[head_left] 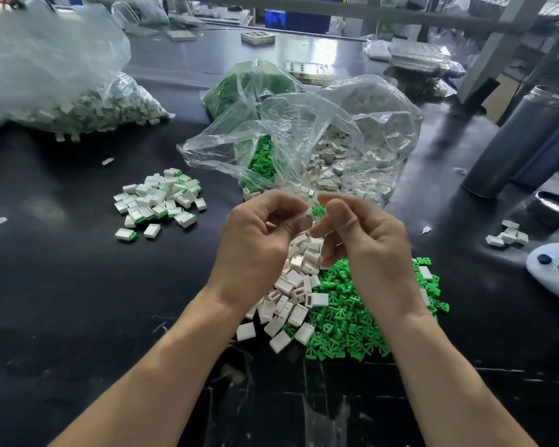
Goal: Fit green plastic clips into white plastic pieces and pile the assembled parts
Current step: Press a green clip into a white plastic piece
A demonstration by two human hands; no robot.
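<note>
A factory assembly station: a long black desk (62,285) carries clear plastic bags (304,124) stuffed with small white and green parts, loose heaps of parts (346,314), and grey metal racking (497,43) behind.

My glossy black workbench (78,285) reflects pale light near its far edge, where grey metal shelving uprights (494,53) and a blue plastic crate (299,19) stand.

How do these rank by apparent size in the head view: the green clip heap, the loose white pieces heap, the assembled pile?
1. green clip heap
2. loose white pieces heap; partly hidden by hands, so unsure
3. assembled pile; farther away, so unsure
</note>
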